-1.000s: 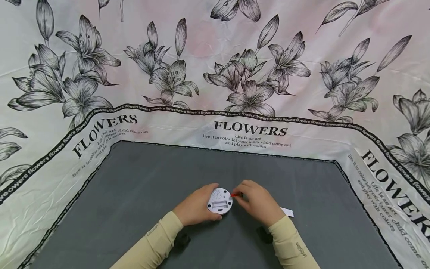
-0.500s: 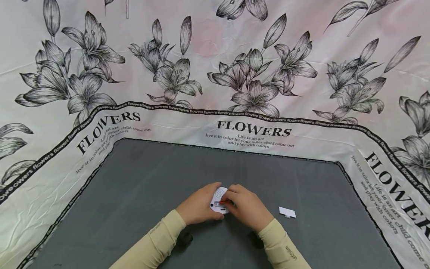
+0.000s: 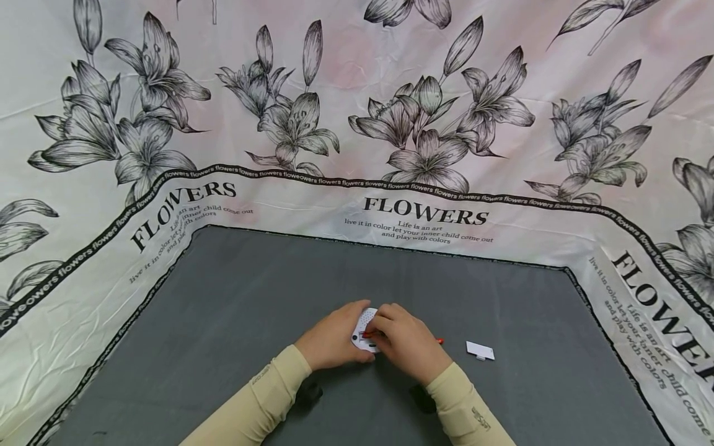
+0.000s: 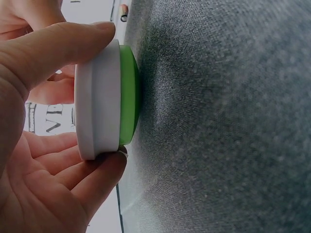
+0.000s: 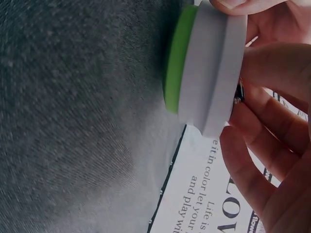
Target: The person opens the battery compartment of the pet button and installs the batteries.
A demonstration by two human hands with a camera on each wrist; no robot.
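Observation:
A round device (image 3: 365,319), white with a green face turned down toward the cloth, is held by my left hand (image 3: 333,337), thumb and fingers gripping its rim. Its back faces up, with small holes and a battery compartment partly hidden by my right hand (image 3: 413,344). That hand pinches a red battery (image 3: 366,335) at the compartment; how far it sits inside cannot be told. In the right wrist view, the battery's metal end (image 5: 238,99) shows beside the white casing (image 5: 214,68). The left wrist view shows the green face (image 4: 129,94) close to the cloth.
A white battery cover (image 3: 480,350) lies right of my right hand. Another red battery (image 3: 440,341) lies between them, partly hidden by the hand. The grey cloth (image 3: 279,279) ends at a white border printed with flowers and lettering (image 3: 424,212).
My right hand has moved left, bringing the red battery from beside the device into its compartment area. The cover and another battery have come into view. My left hand keeps its grip.

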